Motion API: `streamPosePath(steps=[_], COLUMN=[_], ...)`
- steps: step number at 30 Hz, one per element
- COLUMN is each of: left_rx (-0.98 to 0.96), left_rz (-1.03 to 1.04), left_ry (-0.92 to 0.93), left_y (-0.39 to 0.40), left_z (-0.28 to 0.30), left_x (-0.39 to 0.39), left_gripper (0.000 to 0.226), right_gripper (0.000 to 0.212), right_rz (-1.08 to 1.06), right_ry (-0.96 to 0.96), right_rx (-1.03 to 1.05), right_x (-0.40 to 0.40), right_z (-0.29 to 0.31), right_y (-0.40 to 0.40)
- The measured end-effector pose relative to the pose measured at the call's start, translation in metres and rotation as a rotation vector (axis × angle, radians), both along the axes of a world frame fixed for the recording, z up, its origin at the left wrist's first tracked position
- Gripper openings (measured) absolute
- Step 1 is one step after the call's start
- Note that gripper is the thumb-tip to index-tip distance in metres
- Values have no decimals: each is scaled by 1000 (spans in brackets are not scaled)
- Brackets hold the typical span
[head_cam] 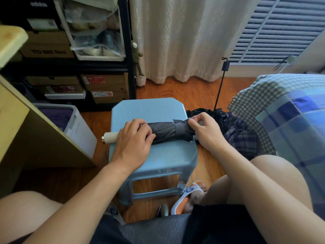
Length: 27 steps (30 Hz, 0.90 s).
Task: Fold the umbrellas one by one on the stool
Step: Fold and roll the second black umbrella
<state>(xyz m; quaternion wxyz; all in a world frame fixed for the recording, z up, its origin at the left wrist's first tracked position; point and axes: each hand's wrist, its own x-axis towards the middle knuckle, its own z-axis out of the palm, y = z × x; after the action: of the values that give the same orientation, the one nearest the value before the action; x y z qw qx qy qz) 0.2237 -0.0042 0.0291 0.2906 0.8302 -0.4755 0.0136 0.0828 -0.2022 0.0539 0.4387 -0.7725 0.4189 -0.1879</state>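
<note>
Umbrella (165, 132): dark grey, rolled, cream handle past stool (154, 155) edge.
Hands: my left hand (135, 138) grips it; my right hand (204, 128) pinches its strap.

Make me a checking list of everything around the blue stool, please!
Surface: blue plastic stool on a wooden floor.
Job's things: rolled dark grey umbrella lies across the stool, cream handle overhanging; unfolded black and plaid umbrellas on the floor beside it.
Clutter: orange-and-white slipper near the stool.
Grippers: left hand grips the umbrella near the handle; right hand pinches its wrap strap.
Cables: nothing seen.
Surroundings: shoebox shelf, curtain, checked bedding.
</note>
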Motion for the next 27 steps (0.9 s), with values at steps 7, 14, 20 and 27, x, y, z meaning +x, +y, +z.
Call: streamPosePath(steps=[7, 14, 20, 27], left_rx=[25, 64, 87, 163], left_rz=[146, -44, -208, -287], left_ry=[153, 322, 112, -41], left_y=[-18, -16, -1, 2], left_z=[11, 11, 10, 15], left_x=[-2, 30, 37, 37], left_gripper=[24, 15, 10, 29], right_gripper=[11, 6, 10, 16], right_rz=[22, 290, 174, 84], right_ry=[40, 16, 19, 43], right_rx=[-1, -188, -98, 150], right_x=[3, -14, -16, -6], right_z=[5, 9, 13, 29], right_y=[-2, -3, -3, -3])
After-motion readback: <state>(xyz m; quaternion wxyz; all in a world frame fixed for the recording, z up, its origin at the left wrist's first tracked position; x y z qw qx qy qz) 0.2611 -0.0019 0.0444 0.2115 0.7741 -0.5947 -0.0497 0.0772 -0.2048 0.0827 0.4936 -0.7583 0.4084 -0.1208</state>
